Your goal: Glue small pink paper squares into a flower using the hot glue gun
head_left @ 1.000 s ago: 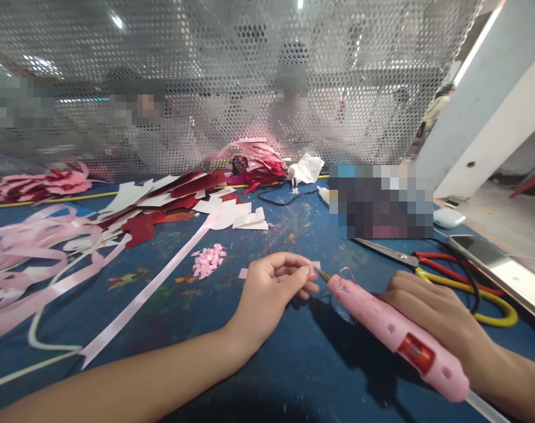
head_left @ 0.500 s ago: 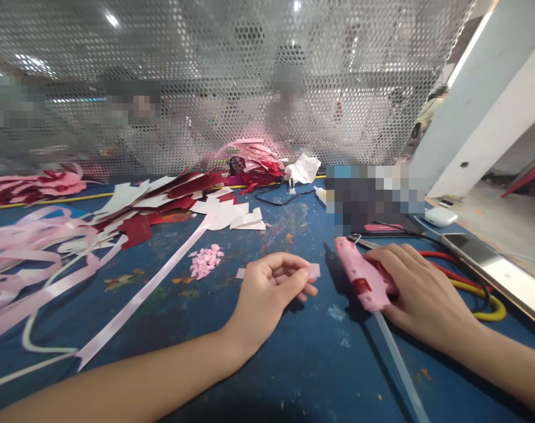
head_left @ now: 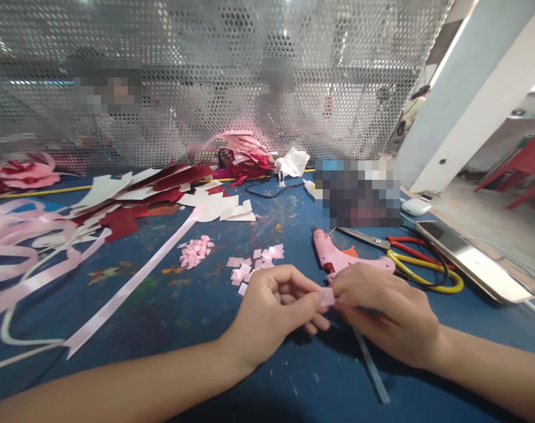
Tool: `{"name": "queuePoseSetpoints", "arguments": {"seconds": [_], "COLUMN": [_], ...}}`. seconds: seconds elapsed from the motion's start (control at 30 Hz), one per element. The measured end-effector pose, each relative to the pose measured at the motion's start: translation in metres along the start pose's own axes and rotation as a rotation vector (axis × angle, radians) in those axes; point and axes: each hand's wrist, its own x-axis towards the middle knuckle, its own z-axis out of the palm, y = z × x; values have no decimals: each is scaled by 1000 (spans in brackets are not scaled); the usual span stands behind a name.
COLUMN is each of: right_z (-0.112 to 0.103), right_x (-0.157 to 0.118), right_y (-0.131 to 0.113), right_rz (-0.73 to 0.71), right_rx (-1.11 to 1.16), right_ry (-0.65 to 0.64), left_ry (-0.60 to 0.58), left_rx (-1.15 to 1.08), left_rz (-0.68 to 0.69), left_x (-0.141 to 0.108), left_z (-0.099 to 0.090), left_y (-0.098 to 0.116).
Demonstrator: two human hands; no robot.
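Note:
Between thumb and forefinger, my left hand (head_left: pixel 280 314) pinches a small square of pale pink ribbon (head_left: pixel 327 296). My right hand (head_left: pixel 382 308) has its closed fingertips at the right edge of the same square. Just behind the right hand lies a pink glue gun (head_left: pixel 331 249) on its side, a clear glue stick (head_left: pixel 373 370) sticking out towards me. Small cut ribbon squares (head_left: pixel 245 271) are scattered beyond my left hand, partly hidden by it. Left of them is a little heap of folded pink ribbon pieces (head_left: pixel 196 251).
Scissors (head_left: pixel 408 261) with red and yellow handles and a phone (head_left: pixel 472 258) lie at the right. A long pink ribbon (head_left: pixel 135 285) and ribbon loops (head_left: pixel 24 252) cover the left, with white and red scraps (head_left: pixel 153 191) behind. A perforated metal screen (head_left: pixel 197 106) stands at the back.
My right hand has let go of the glue gun, which now lies on the table, and has come left to the ribbon square. More cut squares show behind my left hand.

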Motion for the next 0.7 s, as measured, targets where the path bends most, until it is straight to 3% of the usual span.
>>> {"name": "queuePoseSetpoints", "arguments": {"seconds": [0.43, 0.7], "right_z": [-4, -6], "right_x": [4, 4], "right_y": [-1, -3], "right_rz": [-31, 33], "right_rx": [-27, 8], "right_ry": [-22, 3], "left_ry": [-38, -33], "left_rx": [-2, 88], "left_rz": [-42, 35], "left_x": [3, 3], "left_z": [-2, -2], "left_y": [-2, 1]}}
